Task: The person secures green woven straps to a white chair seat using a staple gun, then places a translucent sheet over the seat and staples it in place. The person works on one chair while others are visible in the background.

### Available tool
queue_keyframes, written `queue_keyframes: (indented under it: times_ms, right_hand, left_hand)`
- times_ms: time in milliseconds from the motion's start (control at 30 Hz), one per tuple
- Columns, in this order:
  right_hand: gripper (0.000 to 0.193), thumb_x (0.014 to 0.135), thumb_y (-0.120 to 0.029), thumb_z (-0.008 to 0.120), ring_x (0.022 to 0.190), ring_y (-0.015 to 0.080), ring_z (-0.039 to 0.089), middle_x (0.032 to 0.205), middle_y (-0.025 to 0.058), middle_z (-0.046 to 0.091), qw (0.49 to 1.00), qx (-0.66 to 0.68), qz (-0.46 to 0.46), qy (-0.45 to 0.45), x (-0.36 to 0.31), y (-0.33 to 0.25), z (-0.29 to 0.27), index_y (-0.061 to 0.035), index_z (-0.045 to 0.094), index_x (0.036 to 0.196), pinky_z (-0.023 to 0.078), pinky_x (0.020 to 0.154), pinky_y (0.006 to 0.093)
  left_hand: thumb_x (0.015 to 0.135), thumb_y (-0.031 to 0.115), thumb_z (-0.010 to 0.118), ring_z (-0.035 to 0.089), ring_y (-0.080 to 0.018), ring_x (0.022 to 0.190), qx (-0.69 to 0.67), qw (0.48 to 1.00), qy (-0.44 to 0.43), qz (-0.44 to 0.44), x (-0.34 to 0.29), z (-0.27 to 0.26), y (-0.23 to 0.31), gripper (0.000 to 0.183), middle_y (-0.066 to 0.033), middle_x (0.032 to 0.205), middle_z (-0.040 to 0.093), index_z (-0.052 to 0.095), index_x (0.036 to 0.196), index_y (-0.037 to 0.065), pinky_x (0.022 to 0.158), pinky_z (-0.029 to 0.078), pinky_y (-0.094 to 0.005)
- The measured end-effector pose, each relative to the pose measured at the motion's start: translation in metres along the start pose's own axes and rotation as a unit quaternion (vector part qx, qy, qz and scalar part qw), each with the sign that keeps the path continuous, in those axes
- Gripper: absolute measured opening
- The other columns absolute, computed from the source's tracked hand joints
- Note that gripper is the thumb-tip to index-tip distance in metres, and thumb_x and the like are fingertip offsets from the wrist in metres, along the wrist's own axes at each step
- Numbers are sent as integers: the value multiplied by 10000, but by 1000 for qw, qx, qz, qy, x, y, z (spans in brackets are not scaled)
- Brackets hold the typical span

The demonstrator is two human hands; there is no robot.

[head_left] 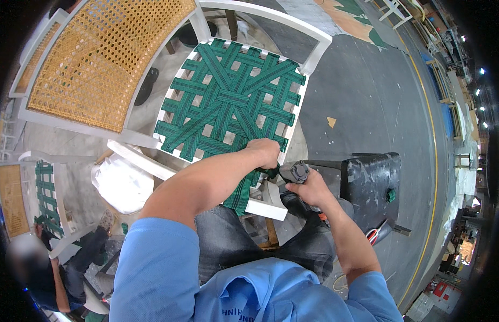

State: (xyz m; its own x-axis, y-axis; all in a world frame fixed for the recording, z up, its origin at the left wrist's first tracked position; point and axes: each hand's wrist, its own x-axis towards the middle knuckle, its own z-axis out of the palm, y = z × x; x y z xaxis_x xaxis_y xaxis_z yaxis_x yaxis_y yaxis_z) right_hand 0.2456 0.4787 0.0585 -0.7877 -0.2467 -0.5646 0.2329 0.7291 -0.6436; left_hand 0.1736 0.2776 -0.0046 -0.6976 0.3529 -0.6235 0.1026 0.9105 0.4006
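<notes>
A white chair frame (314, 60) stands in front of me. Its seat is a lattice of woven green webbing (233, 98), with diagonal straps crossing at the middle. At the seat's near right corner my left hand (264, 152) is closed on a green webbing strap (239, 196), whose loose end hangs below the seat near the chair's white arm. My right hand (312, 188) grips a grey staple gun (297, 172), its head close to that corner and just right of my left hand. The gun's nose and its contact with the frame are hidden.
A cane-panelled chair back (104, 59) rises at the left. A white wrapped bundle (122, 182) lies below it. On my right is a worn black padded stool (370, 180) with scissors (375, 234). Another person (61, 268) works on a similar chair (48, 193) at lower left.
</notes>
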Motion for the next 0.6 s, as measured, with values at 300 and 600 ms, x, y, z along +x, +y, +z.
queue_keyframes:
  times_ms: [300,600]
  right_hand:
    - [333,880,-125,849,581,110,578,836,51,705,999,34,25,-9,-3,1,-3,-15,702,1158,493,548,327]
    - [543,827,-201,877,1086,343,736,1138,191,773,998,-39,31,-26,-7,-10,3,-25,668,1295,561,968,417]
  left_hand:
    - [815,366,840,738,-321,1111,6,1000,-8,6,-4,-10,3,381,-110,1148,786,818,1122,142,937,585,-456]
    - [832,377,863,743,-327,1092,-4,1000,-13,19,-10,-13,2,352,-121,1124,788,824,1086,136,924,586,-460]
